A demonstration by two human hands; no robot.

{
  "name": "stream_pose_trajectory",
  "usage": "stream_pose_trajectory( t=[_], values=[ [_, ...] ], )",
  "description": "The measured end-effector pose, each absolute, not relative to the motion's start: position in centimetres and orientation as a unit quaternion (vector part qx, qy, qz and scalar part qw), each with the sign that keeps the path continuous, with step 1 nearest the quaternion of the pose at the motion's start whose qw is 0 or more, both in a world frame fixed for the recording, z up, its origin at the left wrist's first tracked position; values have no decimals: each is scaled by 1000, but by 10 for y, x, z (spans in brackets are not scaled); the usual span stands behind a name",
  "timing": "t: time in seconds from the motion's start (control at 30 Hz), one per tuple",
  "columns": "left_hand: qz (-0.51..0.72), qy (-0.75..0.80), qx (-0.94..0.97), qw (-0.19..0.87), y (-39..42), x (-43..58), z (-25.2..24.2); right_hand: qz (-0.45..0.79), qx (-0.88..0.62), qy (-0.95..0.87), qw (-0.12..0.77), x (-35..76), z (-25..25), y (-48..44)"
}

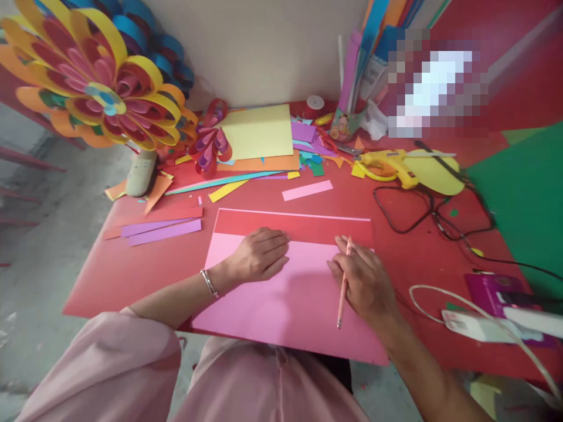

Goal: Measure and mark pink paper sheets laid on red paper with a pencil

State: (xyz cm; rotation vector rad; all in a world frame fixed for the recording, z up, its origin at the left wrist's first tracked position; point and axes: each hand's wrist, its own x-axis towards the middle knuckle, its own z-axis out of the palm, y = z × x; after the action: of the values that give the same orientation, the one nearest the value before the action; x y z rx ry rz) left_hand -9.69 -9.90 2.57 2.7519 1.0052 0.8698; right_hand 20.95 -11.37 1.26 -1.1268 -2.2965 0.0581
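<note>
A large pink sheet of paper (264, 310) lies at the table's front edge. Across its upper part runs a red paper strip (308, 230), with a thin line of pink showing above it. My left hand (263, 253) rests flat, fingers stretched out, over the strip's lower edge and the pink sheet. In my right hand (367, 281) a pink pencil (344, 287) is held between thumb and fingers, its tip pointing away from me and its metal end towards me. The right fingertips lie by the right part of the red strip.
Purple strips (165, 231) lie at left, a small pink strip (307, 190) beyond the sheet. A yellow glue gun (398, 164) with a dark cord sits at right, near a white power strip (475, 326). A paper flower (105, 97) stands back left.
</note>
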Motion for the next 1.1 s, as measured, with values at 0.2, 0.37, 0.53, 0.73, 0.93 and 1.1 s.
stream_pose_trajectory(
  t=[0.2,0.37,0.53,0.73,0.93,1.1],
  values=[
    [301,316,899,30,-98,-95,31,6,-412,-862,294,209,16,-113],
    [285,331,899,26,-98,-95,31,12,-407,-864,295,209,14,-112],
    [275,326,904,29,-98,-97,35,11,-427,-859,283,204,19,-114],
    [263,331,906,21,-94,-98,33,50,-456,-859,229,203,26,-117],
    [254,327,910,12,-93,-96,30,56,-461,-853,238,205,25,-118],
    [250,330,910,12,-93,-97,31,72,-459,-852,241,205,25,-118]
  ],
)
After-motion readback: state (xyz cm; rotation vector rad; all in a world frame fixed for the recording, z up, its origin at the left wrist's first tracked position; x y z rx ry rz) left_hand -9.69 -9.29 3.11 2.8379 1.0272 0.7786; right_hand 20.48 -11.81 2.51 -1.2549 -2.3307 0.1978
